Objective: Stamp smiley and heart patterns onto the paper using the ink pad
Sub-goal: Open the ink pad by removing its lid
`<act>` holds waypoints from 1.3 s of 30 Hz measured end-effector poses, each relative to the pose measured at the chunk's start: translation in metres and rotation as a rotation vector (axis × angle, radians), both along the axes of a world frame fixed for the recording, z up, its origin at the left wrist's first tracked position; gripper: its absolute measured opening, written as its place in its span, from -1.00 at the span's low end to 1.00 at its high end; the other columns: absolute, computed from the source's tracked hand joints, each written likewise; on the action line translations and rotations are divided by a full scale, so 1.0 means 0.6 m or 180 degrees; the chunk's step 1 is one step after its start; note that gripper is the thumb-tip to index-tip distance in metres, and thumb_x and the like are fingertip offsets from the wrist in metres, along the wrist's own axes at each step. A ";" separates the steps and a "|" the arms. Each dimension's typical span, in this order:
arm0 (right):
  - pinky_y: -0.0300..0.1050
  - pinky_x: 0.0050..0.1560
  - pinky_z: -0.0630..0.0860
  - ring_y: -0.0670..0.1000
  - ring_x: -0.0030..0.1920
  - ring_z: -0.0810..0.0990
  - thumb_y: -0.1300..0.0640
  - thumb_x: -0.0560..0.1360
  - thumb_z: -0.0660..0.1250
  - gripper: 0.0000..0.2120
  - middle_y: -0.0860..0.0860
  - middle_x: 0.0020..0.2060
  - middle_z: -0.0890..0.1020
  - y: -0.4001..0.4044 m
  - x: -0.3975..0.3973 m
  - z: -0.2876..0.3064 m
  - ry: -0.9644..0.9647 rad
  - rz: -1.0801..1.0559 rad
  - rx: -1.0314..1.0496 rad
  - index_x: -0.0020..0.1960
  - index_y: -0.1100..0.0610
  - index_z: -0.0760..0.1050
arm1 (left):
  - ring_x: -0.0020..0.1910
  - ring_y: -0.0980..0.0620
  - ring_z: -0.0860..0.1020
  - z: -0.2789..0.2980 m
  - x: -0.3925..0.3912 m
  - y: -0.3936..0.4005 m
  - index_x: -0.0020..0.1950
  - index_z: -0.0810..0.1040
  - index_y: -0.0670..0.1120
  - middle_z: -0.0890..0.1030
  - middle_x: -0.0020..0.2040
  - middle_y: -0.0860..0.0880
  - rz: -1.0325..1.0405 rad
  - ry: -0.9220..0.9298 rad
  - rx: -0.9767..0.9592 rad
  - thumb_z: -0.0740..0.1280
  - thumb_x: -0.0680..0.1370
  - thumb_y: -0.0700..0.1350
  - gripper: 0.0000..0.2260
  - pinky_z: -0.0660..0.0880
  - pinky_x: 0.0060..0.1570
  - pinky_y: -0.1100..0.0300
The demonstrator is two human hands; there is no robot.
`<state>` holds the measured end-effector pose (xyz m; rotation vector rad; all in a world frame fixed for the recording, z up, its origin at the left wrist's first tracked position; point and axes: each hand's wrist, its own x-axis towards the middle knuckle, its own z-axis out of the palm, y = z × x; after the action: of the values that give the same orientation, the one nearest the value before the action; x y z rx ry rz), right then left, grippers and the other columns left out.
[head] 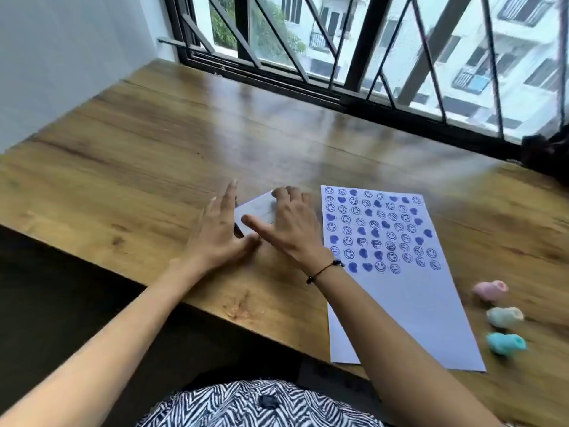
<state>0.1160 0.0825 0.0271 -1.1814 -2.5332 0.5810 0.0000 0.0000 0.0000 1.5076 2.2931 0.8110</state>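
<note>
Risk first, as we judge it. Both hands sit on a small white case (257, 209), which we take to be the ink pad, closed or being closed. If it is pressed off-square or slides on the smooth wooden table (123, 143), ink could get onto skin and from there onto the paper. The right forearm crosses close to the stamped rows, so a careless sweep rightward could smear any prints that are not yet dry.

Left hand (215, 232): flat, fingers straight and together, pointing away from us, palm edge against the near-left side of the case. It grips nothing; it seems to brace.

Right hand (289, 223): palm down over the case, fingers curled at the far edge, thumb stretched left toward the left hand. Whether it pinches the lid or only presses, we cannot tell. A dark bead bracelet (323, 271) sits on the wrist.

Paper (400, 303): just right of the hands, upper part filled with blue smileys and hearts, lower part bare.

Far right: three stampers, pink (490, 289), pale (504, 316), teal (506, 343), lying untouched beside the sheet.
</note>
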 end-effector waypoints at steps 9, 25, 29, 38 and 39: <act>0.02 0.07 0.39 0.24 0.14 0.40 -0.20 0.26 0.38 -0.37 0.23 0.10 0.49 -0.012 -0.050 0.002 -0.0685 0.0126 0.0154 0.11 0.22 0.35 | 0.18 -0.23 0.37 -0.024 0.002 -0.014 0.45 -0.04 -0.17 0.46 0.23 -0.22 0.0139 0.0100 0.0514 0.39 0.34 -0.14 -0.18 0.29 0.22 0.04; -0.03 0.02 0.59 0.16 -0.16 0.66 -0.06 0.46 0.24 -0.75 0.15 -0.12 0.67 0.196 0.010 0.060 0.1178 -0.0021 -0.4016 -0.01 0.09 0.48 | 0.20 -0.21 0.35 -0.018 0.002 -0.013 0.45 -0.03 -0.17 0.44 0.25 -0.25 0.0136 0.0265 0.0538 0.47 0.31 0.02 -0.09 0.19 0.23 0.16; 0.00 -0.09 0.63 0.10 -0.08 0.62 0.04 0.49 0.27 -0.78 0.13 -0.07 0.56 0.209 0.021 0.049 0.1329 -0.0429 -0.4186 0.03 0.17 0.42 | 0.23 -0.23 0.34 -0.014 0.004 -0.013 0.45 0.00 -0.19 0.42 0.29 -0.24 0.0082 0.0399 0.0539 0.47 0.31 0.03 -0.09 0.23 0.29 0.05; -0.22 -0.28 0.50 -0.02 -0.28 0.46 0.16 0.48 0.30 -0.86 0.10 -0.24 0.48 0.200 0.041 0.058 0.0916 -0.0844 -0.2260 -0.08 0.26 0.49 | 0.22 -0.29 0.36 0.000 0.018 -0.009 0.41 0.15 -0.25 0.43 0.27 -0.29 0.0133 0.0410 0.0728 0.40 0.35 0.07 -0.22 0.25 0.29 -0.03; -0.17 -0.24 0.45 -0.02 -0.28 0.45 0.17 0.46 0.33 -0.79 0.09 -0.26 0.49 0.195 0.046 0.062 0.0944 -0.0867 -0.1900 -0.02 0.32 0.51 | 0.20 -0.30 0.37 0.003 0.026 -0.007 0.39 0.18 -0.26 0.44 0.26 -0.29 0.0110 0.0346 0.0778 0.39 0.35 0.06 -0.24 0.27 0.28 -0.05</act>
<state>0.1437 0.1992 0.0641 -1.4587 -1.9559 1.3804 0.0159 -0.0043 0.0018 1.6541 2.3743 1.0778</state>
